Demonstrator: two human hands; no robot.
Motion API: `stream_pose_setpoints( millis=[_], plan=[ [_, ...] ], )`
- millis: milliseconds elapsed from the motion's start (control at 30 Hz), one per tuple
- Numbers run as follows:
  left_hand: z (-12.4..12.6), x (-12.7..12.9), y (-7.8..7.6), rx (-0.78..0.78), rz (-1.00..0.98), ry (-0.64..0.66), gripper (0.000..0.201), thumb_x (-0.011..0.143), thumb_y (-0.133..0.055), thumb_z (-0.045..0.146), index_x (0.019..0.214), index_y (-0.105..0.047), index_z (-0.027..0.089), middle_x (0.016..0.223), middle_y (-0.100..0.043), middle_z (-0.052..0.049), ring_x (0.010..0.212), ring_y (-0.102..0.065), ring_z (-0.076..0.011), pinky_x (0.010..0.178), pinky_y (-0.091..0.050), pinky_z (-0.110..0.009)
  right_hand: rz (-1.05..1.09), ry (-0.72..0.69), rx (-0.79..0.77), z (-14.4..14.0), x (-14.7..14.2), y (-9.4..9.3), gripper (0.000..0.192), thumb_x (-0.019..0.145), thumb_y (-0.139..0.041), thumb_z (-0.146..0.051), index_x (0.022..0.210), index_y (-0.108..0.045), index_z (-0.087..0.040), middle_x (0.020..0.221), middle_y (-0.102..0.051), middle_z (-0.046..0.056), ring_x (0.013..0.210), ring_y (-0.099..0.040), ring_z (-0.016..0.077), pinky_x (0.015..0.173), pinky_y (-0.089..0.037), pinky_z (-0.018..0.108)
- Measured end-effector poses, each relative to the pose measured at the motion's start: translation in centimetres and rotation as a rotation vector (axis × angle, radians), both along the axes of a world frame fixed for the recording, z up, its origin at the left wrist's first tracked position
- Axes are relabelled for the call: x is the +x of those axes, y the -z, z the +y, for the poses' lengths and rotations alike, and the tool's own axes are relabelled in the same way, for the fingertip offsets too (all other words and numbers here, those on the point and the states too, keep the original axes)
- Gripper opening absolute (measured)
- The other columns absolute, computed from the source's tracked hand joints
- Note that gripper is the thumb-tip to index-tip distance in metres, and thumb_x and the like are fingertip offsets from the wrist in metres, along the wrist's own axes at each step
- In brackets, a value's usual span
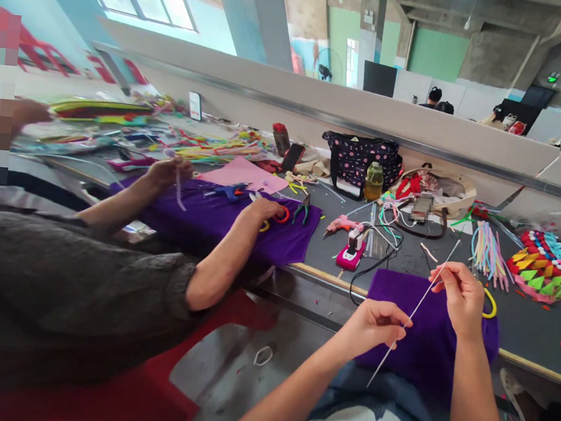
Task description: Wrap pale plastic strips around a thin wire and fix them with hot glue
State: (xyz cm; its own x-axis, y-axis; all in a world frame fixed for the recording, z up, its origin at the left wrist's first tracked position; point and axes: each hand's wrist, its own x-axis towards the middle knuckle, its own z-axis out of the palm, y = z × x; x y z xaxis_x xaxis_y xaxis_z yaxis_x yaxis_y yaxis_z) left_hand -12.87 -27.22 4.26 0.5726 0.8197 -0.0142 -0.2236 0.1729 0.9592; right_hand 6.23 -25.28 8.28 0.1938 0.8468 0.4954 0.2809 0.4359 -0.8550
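A thin, straight, whitish stem (421, 301), like a pipe cleaner or wire, slants across in front of me. My left hand (377, 327) pinches it below its middle, and my right hand (460, 295) grips it near its upper end. The lower end hangs free over my lap. Beneath both hands, a purple cloth (403, 352) drapes over the table edge. A yellow scissor handle (490, 303) shows beside my right wrist. Past my right hand lies a bundle of pastel stems (490, 255).
A co-worker's arm (230, 252) reaches over another purple cloth (175, 227) with pliers (302, 209) on it. A pink glue gun (342, 224), a pink power socket (351, 255), a jar (374, 181) and bags stand ahead. Colourful flower-like work (545, 273) lies right.
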Motion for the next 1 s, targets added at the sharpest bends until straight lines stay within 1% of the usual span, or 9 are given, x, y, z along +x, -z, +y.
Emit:
stream_pose_setpoints(
  millis=[233,333,400,533,600,733,800,900,1000],
  plan=[
    [0.2,-1.2,-0.2,-0.142,-0.074,0.076,0.026,0.061,-0.081,0.025,0.080,-0.073,0.010,0.060,-0.063,-0.001,0.048,-0.059,-0.0095,0.052,-0.049,-0.021,0.088,0.204,0.049,0.8,0.0,-0.1,0.023,0.085,-0.060,-0.039,0.084,-0.064,-0.017,0.069,-0.065,0.001,0.054,-0.061,0.0122,0.048,-0.052,0.024],
    [0.4,-1.4,0.0,-0.161,-0.084,0.058,0.027,0.060,-0.082,0.024,0.080,-0.073,0.010,0.060,-0.064,-0.002,0.047,-0.059,-0.0098,0.050,-0.049,-0.020,0.186,0.215,0.015,1.5,-0.5,0.3,0.024,0.082,-0.062,-0.041,0.082,-0.063,-0.017,0.067,-0.065,0.000,0.054,-0.062,0.0131,0.045,-0.051,0.023],
    [0.5,-1.4,0.0,-0.167,-0.090,0.039,0.028,0.059,-0.082,0.024,0.080,-0.073,0.009,0.059,-0.064,-0.002,0.047,-0.059,-0.0099,0.049,-0.049,-0.020,0.204,0.123,-0.061,1.8,-1.5,0.7,0.023,0.080,-0.063,-0.041,0.081,-0.063,-0.018,0.067,-0.066,0.000,0.054,-0.062,0.0126,0.045,-0.050,0.022],
    [0.9,-1.5,0.0,-0.179,-0.112,0.020,0.027,0.059,-0.082,0.024,0.080,-0.073,0.009,0.060,-0.064,-0.002,0.046,-0.058,-0.0094,0.049,-0.050,-0.020,0.071,-0.356,-0.341,2.2,-4.0,1.8,0.025,0.071,-0.072,-0.037,0.087,-0.066,-0.019,0.076,-0.069,0.001,0.064,-0.066,0.0156,0.050,-0.052,0.023],
    [1.3,-1.6,0.1,-0.190,-0.121,0.003,0.027,0.059,-0.082,0.024,0.081,-0.073,0.009,0.060,-0.064,-0.002,0.046,-0.058,-0.0090,0.049,-0.050,-0.020,0.066,-0.451,-0.413,2.7,-4.4,2.2,0.028,0.071,-0.072,-0.038,0.091,-0.068,-0.019,0.079,-0.070,0.003,0.066,-0.067,0.0163,0.049,-0.051,0.023],
    [2.9,-1.4,0.7,-0.234,-0.115,-0.028,0.030,0.059,-0.082,0.025,0.082,-0.072,0.009,0.060,-0.065,-0.002,0.045,-0.058,-0.0086,0.048,-0.049,-0.019,0.412,-0.313,-0.316,4.7,-3.4,1.9,0.032,0.082,-0.061,-0.047,0.085,-0.069,-0.016,0.068,-0.066,0.003,0.048,-0.055,0.0096,0.038,-0.040,0.019],
    [4.1,-1.1,1.0,-0.250,-0.110,-0.020,0.031,0.057,-0.083,0.026,0.081,-0.072,0.009,0.059,-0.065,-0.003,0.045,-0.058,-0.0092,0.048,-0.048,-0.019,0.543,-0.305,-0.290,6.1,-2.7,1.3,0.028,0.080,-0.065,-0.045,0.085,-0.068,-0.017,0.070,-0.065,0.003,0.048,-0.052,0.0082,0.037,-0.037,0.018],
    [6.1,-0.3,1.4,-0.260,-0.106,-0.001,0.034,0.056,-0.084,0.028,0.080,-0.072,0.009,0.060,-0.066,-0.003,0.046,-0.059,-0.0101,0.048,-0.048,-0.020,0.582,-0.258,-0.315,8.1,-2.2,0.2,0.022,0.071,-0.076,-0.036,0.078,-0.067,-0.018,0.065,-0.063,0.000,0.046,-0.050,0.0066,0.036,-0.034,0.016],
    [8.2,0.4,1.7,-0.270,-0.122,0.018,0.038,0.055,-0.085,0.030,0.084,-0.072,0.009,0.063,-0.066,-0.002,0.048,-0.060,-0.0098,0.050,-0.048,-0.020,0.571,-0.175,-0.300,10.1,-2.0,-0.2,0.021,0.068,-0.078,-0.034,0.074,-0.066,-0.017,0.062,-0.062,-0.001,0.044,-0.047,0.0058,0.036,-0.034,0.015]
  ],
)
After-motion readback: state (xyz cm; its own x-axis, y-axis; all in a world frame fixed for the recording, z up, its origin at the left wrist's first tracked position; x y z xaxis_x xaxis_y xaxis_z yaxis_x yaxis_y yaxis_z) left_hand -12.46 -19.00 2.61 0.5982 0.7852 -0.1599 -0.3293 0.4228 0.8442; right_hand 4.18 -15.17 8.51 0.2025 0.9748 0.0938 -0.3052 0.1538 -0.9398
